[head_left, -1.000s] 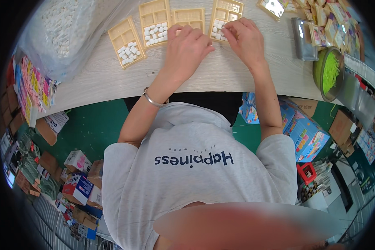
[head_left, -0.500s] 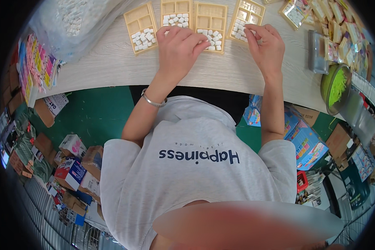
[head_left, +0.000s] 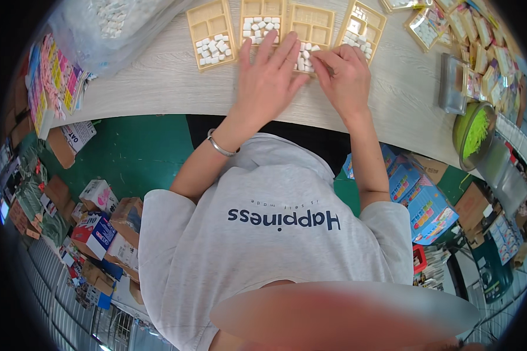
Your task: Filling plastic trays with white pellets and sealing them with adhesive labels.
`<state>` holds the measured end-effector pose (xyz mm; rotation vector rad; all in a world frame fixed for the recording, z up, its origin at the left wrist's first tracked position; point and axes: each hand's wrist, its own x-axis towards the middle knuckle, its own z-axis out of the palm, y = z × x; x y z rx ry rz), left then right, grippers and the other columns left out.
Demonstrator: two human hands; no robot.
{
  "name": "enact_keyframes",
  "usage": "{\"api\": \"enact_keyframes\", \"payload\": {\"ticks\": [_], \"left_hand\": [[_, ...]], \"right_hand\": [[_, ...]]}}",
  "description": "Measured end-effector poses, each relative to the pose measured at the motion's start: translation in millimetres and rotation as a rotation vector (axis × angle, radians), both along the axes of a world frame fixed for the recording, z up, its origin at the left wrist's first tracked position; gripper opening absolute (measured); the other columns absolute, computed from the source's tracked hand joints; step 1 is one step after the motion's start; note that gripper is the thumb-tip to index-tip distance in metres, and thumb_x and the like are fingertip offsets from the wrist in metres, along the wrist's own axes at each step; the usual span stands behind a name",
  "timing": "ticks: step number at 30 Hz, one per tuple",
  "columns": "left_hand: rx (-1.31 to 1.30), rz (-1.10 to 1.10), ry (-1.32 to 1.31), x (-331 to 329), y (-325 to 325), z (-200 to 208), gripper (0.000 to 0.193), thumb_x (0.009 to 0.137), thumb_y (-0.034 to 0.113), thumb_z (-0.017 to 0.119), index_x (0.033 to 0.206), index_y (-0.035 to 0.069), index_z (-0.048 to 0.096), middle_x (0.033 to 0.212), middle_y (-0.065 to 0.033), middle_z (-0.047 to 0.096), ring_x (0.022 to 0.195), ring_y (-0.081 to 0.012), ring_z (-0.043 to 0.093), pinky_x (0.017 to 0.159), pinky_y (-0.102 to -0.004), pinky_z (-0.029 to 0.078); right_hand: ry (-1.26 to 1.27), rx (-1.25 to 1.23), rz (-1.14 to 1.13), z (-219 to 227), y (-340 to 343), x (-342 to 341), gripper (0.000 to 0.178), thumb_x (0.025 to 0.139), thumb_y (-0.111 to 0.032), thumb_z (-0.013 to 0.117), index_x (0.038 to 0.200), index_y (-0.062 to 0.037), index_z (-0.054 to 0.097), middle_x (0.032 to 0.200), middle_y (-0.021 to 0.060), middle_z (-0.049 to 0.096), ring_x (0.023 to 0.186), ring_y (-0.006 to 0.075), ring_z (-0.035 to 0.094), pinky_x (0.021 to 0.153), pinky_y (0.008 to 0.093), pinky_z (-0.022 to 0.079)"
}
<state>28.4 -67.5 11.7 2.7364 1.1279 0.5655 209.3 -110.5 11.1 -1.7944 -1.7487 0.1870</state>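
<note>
Four pale yellow compartment trays stand in a row on the table, their near compartments holding small white pillow-shaped pieces. My left hand (head_left: 266,82) lies palm down over the near ends of the second tray (head_left: 263,8) and third tray (head_left: 311,19), fingers stretched out and apart. At the third tray's right near side, my right hand (head_left: 345,79) has thumb and fingertips pinched together by the white pieces (head_left: 304,61); anything between them is hidden. The leftmost tray (head_left: 200,29) and rightmost tray (head_left: 373,19) are untouched.
A clear plastic bag (head_left: 85,50) of white pieces sits at the table's left. On the right are packed trays (head_left: 424,26), a clear plastic box (head_left: 452,82) and a bowl (head_left: 464,131) with bright green shreds. Cartons (head_left: 93,234) stand on the floor at left.
My right hand has moved left from the rightmost tray to the third tray. My left hand's fingers have straightened and spread. The trays appear shifted slightly right in the view.
</note>
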Motion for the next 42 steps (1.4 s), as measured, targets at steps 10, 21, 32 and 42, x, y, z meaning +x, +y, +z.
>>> {"api": "enact_keyframes", "payload": {"ticks": [10, 21, 32, 42], "left_hand": [[-0.141, 0.151, -0.002, -34, 13, 3, 0.085, 0.088, 0.055, 0.067, 0.154, 0.007, 0.041, 0.161, -0.0099, 0.039, 0.151, -0.0337, 0.029, 0.117, -0.0681, 0.019], [-0.078, 0.131, 0.06, -121, 84, -24, 0.066, 0.099, 0.039, 0.057, 0.156, 0.012, 0.039, 0.164, -0.0083, 0.035, 0.152, -0.0342, 0.027, 0.119, -0.0641, 0.017], [-0.036, 0.015, 0.159, -60, 85, -11, 0.066, 0.096, 0.047, 0.059, 0.151, 0.013, 0.048, 0.161, -0.0046, 0.04, 0.15, -0.0301, 0.032, 0.12, -0.0594, 0.023], [-0.16, -0.103, 0.097, -45, 63, 6, 0.081, 0.087, 0.063, 0.064, 0.151, 0.016, 0.048, 0.161, -0.0058, 0.038, 0.15, -0.0339, 0.03, 0.118, -0.0633, 0.021]], "right_hand": [[0.061, 0.035, -0.074, 7, 12, 5, 0.028, 0.086, -0.014, 0.077, 0.114, -0.0119, 0.074, 0.098, 0.008, 0.068, 0.095, 0.0279, 0.062, 0.084, 0.0407, 0.05], [-0.366, -0.202, 0.193, -8, 60, -20, 0.073, 0.098, -0.061, 0.05, 0.159, -0.0231, 0.036, 0.166, 0.0105, 0.031, 0.155, 0.0365, 0.02, 0.122, 0.0641, 0.013], [-0.376, -0.277, 0.259, 5, 68, -28, 0.073, 0.096, -0.062, 0.052, 0.155, -0.0199, 0.043, 0.163, 0.0149, 0.034, 0.152, 0.0395, 0.027, 0.119, 0.0662, 0.018], [-0.417, 0.067, -0.112, 27, 238, 103, 0.023, 0.09, -0.018, 0.063, 0.094, 0.0014, 0.075, 0.088, 0.0237, 0.072, 0.083, 0.0423, 0.069, 0.076, 0.0496, 0.055]]}}
